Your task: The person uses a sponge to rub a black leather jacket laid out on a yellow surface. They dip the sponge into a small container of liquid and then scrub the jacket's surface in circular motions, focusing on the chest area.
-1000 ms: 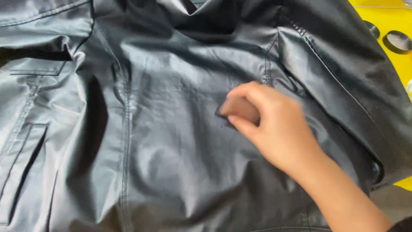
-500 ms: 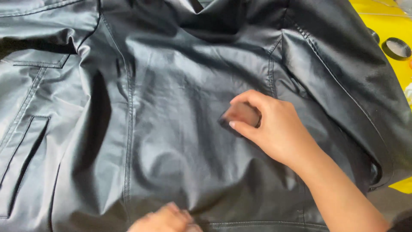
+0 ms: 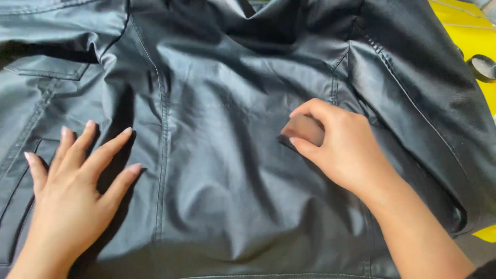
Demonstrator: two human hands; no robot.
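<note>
Black leather jacket (image 3: 222, 170) lies spread flat, back panel up, filling nearly the whole view, over a yellow surface (image 3: 467, 36) showing at the right edge. Right hand (image 3: 343, 150) pinches a small brown sponge pad (image 3: 305, 129) between thumb and curled fingers, pad pressed onto the panel just right of centre, near the right shoulder seam. Left hand (image 3: 70, 191) flat on the jacket's left side, fingers spread wide, holding nothing, palm down beside the vertical seam. Judgement: the rubbing goes best with the left palm keeping the leather taut, pad kept flat, light even strokes, creases smoothed ahead of the pad so no fold is missed. Count: one jacket, one pad, two hands, one round dark lid (image 3: 484, 67) on the yellow surface, well apart from both hands
</note>
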